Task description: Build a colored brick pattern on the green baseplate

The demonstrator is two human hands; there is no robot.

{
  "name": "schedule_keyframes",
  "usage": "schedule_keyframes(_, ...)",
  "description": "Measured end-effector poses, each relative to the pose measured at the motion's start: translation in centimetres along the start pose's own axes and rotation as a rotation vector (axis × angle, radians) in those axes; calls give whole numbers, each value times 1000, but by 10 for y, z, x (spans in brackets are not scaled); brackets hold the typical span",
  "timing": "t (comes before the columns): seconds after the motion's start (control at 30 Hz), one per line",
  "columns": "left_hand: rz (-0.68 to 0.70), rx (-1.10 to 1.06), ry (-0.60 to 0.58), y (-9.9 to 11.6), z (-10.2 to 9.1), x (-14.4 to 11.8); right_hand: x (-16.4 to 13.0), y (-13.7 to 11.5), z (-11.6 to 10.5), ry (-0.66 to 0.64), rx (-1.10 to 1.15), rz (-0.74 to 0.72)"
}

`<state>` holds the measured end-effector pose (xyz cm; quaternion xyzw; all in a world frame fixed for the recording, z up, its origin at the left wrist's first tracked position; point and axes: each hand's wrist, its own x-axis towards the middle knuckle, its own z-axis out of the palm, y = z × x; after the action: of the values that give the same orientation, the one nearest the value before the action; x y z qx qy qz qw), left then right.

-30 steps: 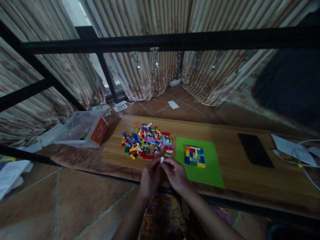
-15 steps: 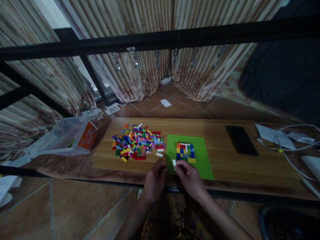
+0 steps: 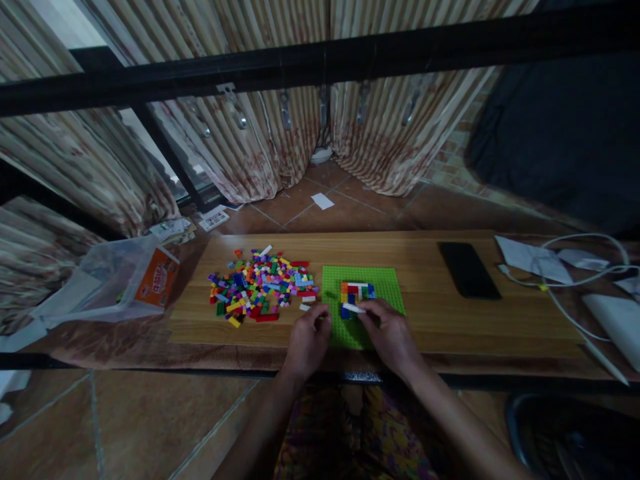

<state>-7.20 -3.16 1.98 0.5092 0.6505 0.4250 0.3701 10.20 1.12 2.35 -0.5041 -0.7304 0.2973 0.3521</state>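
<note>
A green baseplate [image 3: 385, 283] lies on a wooden board [image 3: 430, 313], with a small block of coloured bricks [image 3: 356, 291] built on it. My right hand [image 3: 387, 333] pinches a white brick [image 3: 353, 309] at the near edge of that block. My left hand [image 3: 306, 340] rests at the baseplate's left edge with fingers curled; I cannot tell whether it holds anything. A heap of loose coloured bricks [image 3: 260, 287] lies to the left of the baseplate.
A black phone [image 3: 468, 269] lies on the board to the right. White cables and papers [image 3: 550, 267] sit at the far right. A clear plastic box with an orange label [image 3: 115, 283] stands left of the board. A black frame bar [image 3: 320, 63] crosses overhead.
My right hand carried the white brick from in front of me to the built block on the baseplate. My left hand let go of it and stayed near the baseplate's left edge.
</note>
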Motion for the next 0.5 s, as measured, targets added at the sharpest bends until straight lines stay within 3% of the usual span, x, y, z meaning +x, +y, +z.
schedule_keyframes(0.2, 14, 48, -2, 4, 10, 10, -4, 5, -3, -46, -51, -74)
schedule_keyframes(0.5, 60, 111, 16, -6, 17, 7, -15, 15, -7, 16, -182, 11)
